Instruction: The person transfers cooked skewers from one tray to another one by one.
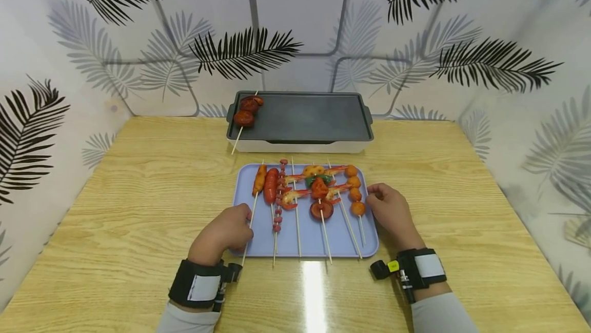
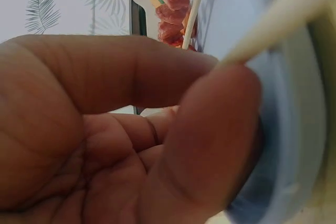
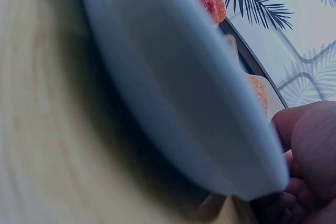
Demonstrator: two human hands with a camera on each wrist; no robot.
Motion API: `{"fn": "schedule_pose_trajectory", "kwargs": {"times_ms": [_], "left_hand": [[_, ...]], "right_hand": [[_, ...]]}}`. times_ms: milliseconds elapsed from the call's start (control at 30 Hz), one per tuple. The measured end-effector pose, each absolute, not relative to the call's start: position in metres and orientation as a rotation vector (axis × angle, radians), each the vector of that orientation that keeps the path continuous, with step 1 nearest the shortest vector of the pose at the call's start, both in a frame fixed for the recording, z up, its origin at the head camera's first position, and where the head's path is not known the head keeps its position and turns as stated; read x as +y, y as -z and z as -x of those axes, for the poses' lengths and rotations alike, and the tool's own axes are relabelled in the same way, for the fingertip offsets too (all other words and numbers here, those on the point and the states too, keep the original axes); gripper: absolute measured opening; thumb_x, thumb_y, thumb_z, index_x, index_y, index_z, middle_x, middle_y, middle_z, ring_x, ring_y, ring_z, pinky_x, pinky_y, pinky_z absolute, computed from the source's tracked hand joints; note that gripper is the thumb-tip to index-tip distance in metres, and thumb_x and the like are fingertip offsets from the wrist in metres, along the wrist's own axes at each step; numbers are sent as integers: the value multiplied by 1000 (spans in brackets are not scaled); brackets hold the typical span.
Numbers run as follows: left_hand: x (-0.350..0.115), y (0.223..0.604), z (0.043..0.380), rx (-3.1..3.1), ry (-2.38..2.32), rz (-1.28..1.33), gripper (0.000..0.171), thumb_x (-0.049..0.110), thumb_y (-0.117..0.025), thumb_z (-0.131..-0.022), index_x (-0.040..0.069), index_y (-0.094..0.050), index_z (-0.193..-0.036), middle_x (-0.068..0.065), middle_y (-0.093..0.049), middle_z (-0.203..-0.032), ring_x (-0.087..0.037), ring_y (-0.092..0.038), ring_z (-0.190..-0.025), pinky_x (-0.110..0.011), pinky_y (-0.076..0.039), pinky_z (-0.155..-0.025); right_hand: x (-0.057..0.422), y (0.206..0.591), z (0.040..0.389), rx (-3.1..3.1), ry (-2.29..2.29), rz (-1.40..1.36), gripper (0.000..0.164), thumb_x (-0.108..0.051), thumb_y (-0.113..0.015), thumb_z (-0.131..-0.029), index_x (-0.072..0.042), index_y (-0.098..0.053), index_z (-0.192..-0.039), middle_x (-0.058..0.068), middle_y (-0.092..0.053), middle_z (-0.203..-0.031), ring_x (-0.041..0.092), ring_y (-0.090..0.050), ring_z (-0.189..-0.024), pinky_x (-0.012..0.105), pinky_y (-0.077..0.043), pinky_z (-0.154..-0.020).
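Note:
At the left of a lilac tray (image 1: 311, 243), my left hand (image 1: 223, 230) pinches the bamboo stick of a skewer with a golden-brown fried piece (image 1: 259, 179). In the left wrist view, the stick (image 2: 278, 24) lies between the thumb and the index finger. My right hand (image 1: 390, 210) grips the tray's right rim, curled at its edge; the tray's side wall (image 3: 173, 77) fills much of the right wrist view. Nearest that hand lies a skewer of orange balls (image 1: 355, 194). Between the hands lie a sausage skewer (image 1: 271, 185), a small red-bead-like skewer (image 1: 279, 202) and shrimp skewers (image 1: 295, 197).
Behind the tray stands a dark grey griddle (image 1: 309, 115) with a white base. On its left side lies a skewer of brown glazed pieces (image 1: 244, 117), its stick over the front edge. A mixed skewer with a round slice (image 1: 321, 211) lies on the tray. The table (image 1: 138, 210) is wooden.

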State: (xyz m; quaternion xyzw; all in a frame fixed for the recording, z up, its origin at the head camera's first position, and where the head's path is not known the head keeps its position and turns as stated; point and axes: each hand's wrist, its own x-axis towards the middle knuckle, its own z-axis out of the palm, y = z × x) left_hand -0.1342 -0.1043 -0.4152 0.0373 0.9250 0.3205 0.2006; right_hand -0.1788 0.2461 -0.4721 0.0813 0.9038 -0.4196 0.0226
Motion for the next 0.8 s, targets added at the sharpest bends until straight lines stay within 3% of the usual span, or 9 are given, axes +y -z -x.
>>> {"fn": "schedule_pose_trajectory", "kwargs": {"times_ms": [267, 500, 667, 800], "left_hand": [[-105, 417, 135, 2560, -941, -79, 17, -5, -59, -80, -1, -55, -95, -9, -56, -67, -18, -54, -52, -27, -42, -46], [-107, 420, 137, 2572, -943, -52, 24, 4, -71, -82, -2, -58, -101, -8, -57, -65, -17, -54, -52, -27, -44, -48], [-108, 420, 139, 2662, -978, 25, 44, 20, -78, -83, -2, -59, -116, -9, -59, -80, -21, -56, -63, -31, -46, -53], [-109, 418, 141, 2780, -1030, 76, 47, 24, -78, -84, -2, -59, -119, -13, -60, -96, -25, -57, -80, -37, -49, -63]], "right_hand": [[247, 471, 179, 2797, 1295, -256, 35, -21, -51, -96, -2, -61, -124, 16, -62, -115, 29, -57, -96, 36, -50, -78], [245, 470, 179, 2801, 1284, -259, 35, -21, -51, -95, -2, -61, -124, 16, -62, -113, 28, -58, -95, 35, -50, -77], [244, 469, 178, 2792, 1289, -260, 35, -20, -51, -96, -2, -61, -124, 17, -62, -114, 29, -57, -96, 35, -50, -77], [244, 469, 179, 2791, 1297, -256, 35, -20, -51, -96, -2, -61, -124, 16, -62, -114, 29, -57, -96, 35, -49, -77]]}}
